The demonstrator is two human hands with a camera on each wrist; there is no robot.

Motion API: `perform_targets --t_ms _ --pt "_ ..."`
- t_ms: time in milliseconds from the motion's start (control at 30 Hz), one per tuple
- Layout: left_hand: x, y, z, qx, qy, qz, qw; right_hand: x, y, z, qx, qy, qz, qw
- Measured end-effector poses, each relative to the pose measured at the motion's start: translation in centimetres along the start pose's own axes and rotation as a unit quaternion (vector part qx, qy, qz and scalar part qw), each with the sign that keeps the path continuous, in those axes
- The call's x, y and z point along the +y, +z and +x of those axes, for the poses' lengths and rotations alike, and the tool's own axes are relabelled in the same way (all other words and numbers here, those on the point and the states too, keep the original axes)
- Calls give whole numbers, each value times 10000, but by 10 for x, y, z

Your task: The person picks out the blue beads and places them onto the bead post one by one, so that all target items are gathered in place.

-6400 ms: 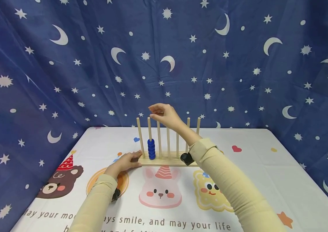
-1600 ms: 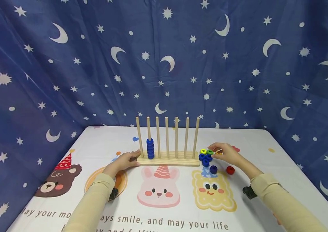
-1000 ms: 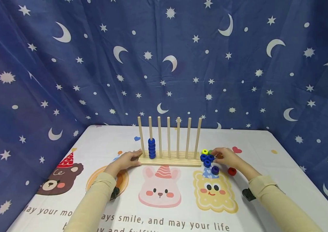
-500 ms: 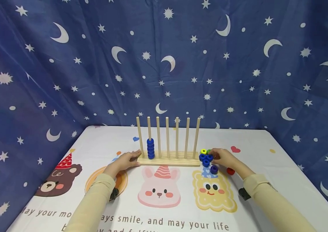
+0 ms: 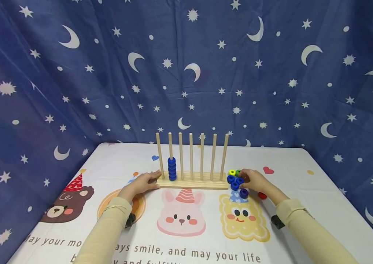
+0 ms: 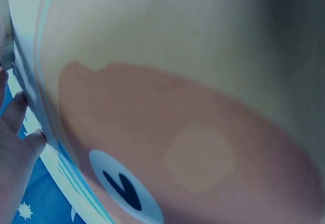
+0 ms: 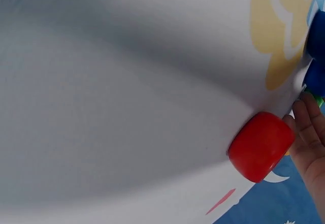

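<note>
A wooden peg abacus point(image 5: 191, 184) stands upright in the head view, with several blue beads point(image 5: 172, 169) stacked on its second peg from the left. My left hand point(image 5: 141, 187) holds the left end of its base, thumb in front and fingers behind. Right of the base, my right hand point(image 5: 255, 181) has its fingertips at a loose blue bead point(image 5: 240, 181); whether they pinch it is hidden. Two more blue beads point(image 5: 235, 185) touch that one. Around them lie a yellow bead point(image 5: 232, 172), a green bead point(image 5: 238, 172) and a purple bead point(image 5: 244, 193).
A red bead point(image 7: 261, 147) lies on the table near the right hand, partly hidden in the head view. The white tablecloth point(image 5: 186, 247) carries printed animals and lettering. A dark blue curtain point(image 5: 160, 73) with moons and stars hangs along the back and left.
My right hand was above the pegs earlier, then came down right to the loose beads. Its fingertips moved from beside the green bead toward the blue ones. The left hand stays on the base.
</note>
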State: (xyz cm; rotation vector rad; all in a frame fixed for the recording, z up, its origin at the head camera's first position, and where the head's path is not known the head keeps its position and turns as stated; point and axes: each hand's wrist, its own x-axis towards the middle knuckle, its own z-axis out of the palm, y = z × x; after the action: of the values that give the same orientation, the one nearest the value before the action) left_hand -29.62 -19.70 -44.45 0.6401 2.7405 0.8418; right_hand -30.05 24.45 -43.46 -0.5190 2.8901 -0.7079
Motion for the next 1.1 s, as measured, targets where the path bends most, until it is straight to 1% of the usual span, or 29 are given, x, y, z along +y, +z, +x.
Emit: perform_targets --t_ms 67,233,300,400,633,900,1100 --pt "0 0 0 20 53 48 10000 0 0 0 0 65 -33 10000" --pt "0 0 1 9 61 50 10000 -1 1 1 22 187 -34 9998" --pt "0 0 2 -17 37 -17 10000 0 1 0 43 222 12 9997" --pt "0 -1 2 -28 67 12 10000 0 0 -2 69 181 60 9998" --pt "-2 -3 0 15 7 -32 10000 0 -3 -3 170 -68 132 9997" --pt "0 -2 1 -47 71 0 10000 -2 -4 -9 141 -25 211 9997" --pt "2 -2 1 -37 60 -16 10000 -2 -3 -12 181 163 147 9996"
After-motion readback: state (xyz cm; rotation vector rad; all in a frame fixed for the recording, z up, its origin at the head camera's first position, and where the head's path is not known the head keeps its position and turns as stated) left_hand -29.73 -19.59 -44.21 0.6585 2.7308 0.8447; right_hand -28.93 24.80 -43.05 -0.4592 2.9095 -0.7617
